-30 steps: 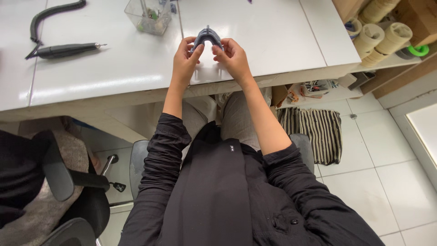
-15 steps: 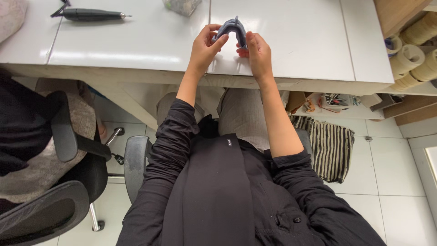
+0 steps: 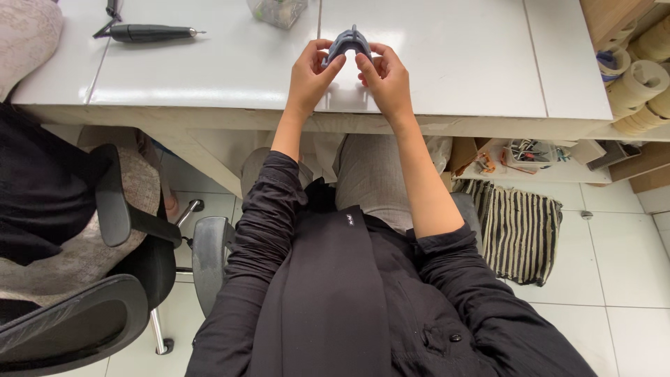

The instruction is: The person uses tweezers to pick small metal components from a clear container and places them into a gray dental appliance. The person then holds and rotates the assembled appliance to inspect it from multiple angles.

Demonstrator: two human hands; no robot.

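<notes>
I see both hands, left hand and right hand, clamped on the grey arch-shaped piece at upper centre, its ends pointing down.

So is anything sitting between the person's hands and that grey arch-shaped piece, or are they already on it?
Nothing visible is in the way. The left hand and the right hand both grip the grey arch-shaped piece directly, fingers on its two ends, above the white table. The clear container and the black handpiece tool lie apart from it.
</notes>
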